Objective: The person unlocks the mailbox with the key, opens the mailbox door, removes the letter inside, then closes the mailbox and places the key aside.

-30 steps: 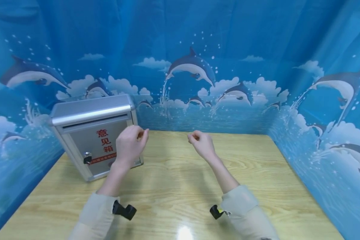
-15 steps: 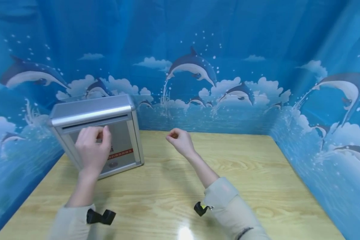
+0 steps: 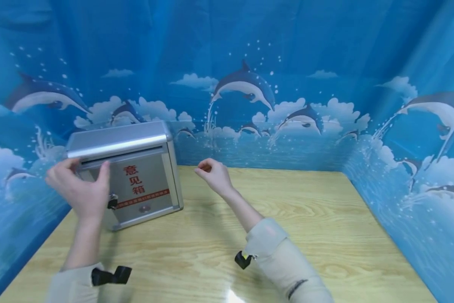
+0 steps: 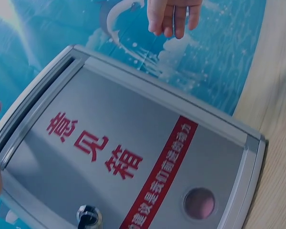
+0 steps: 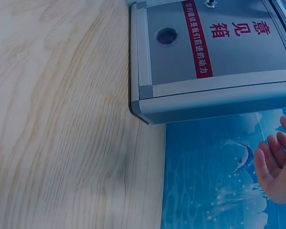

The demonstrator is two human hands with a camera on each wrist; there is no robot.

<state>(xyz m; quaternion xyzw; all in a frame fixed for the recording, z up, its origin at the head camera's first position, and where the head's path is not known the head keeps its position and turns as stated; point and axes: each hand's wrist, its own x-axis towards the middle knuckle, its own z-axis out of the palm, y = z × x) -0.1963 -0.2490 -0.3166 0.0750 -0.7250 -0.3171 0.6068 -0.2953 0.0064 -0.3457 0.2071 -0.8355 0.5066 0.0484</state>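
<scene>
A silver metal suggestion box with red characters, a top slot and a small lock stands upright on the table's left side. My left hand is at its left front edge, thumb and fingers spread apart; whether it touches the metal I cannot tell. In the left wrist view only slivers of that hand show at the left edge. My right hand hovers to the right of the box, apart from it, fingers loosely curled around nothing. The right wrist view shows that hand with its palm and relaxed fingers visible.
The wooden table extends to the right and front. A blue curtain printed with dolphins encloses the back and both sides, close behind the box. Black wrist cameras sit on both sleeves.
My left hand has moved left across the box's front to its left edge, and its fingers have spread. My right hand has moved left toward the box. The box has stayed in place.
</scene>
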